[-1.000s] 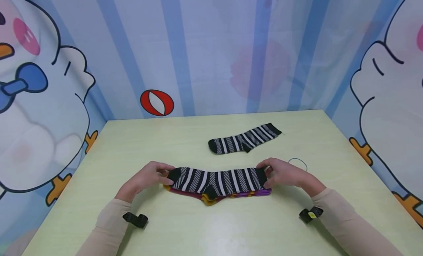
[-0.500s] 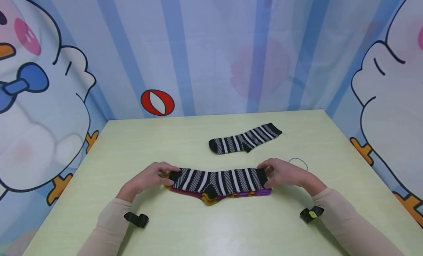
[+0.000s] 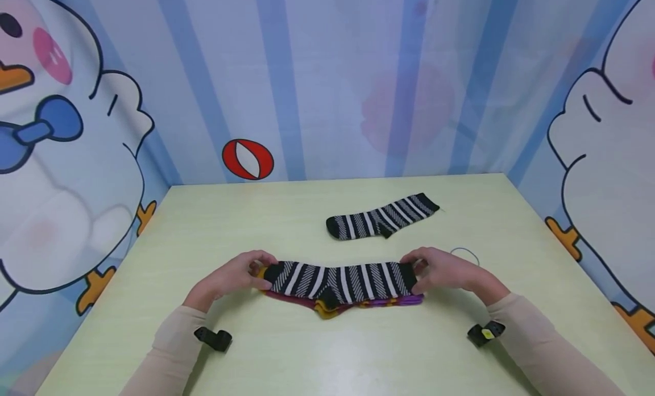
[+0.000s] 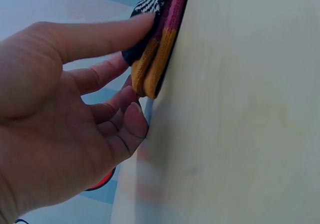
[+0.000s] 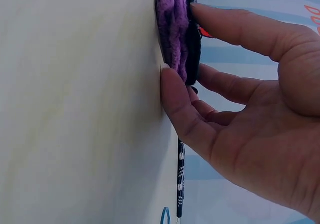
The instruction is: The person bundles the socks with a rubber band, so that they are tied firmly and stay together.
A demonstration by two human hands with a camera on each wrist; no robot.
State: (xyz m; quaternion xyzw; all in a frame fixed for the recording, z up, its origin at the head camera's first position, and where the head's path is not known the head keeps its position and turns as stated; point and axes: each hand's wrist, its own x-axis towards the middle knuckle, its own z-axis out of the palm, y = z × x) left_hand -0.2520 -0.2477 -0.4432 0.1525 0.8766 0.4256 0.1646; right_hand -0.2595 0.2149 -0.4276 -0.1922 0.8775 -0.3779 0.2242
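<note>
A black-and-white striped sock (image 3: 348,282) lies flat across a stack of coloured socks with mustard heel and toe parts (image 3: 327,312) and purple cuffs (image 3: 409,300). At its black toe, my left hand (image 3: 240,275) holds the end between thumb and fingers. The left wrist view shows that thumb on the striped sock, with mustard toes (image 4: 150,68) layered beneath. My right hand (image 3: 440,269) holds the black cuff end, thumb at the near edge and fingers at the far edge. In the right wrist view, purple layers (image 5: 175,28) sit between the black cuff and the table.
A matching striped sock (image 3: 381,217) lies slanted farther back on the pale table (image 3: 338,362). A thin loop of thread (image 3: 465,250) is behind my right hand. Printed curtains (image 3: 327,83) stand along the table's back and sides.
My left fingers have shifted slightly inward over the toe, and more mustard shows beside it. The right hand keeps its place at the cuff. The head view has shifted slightly.
</note>
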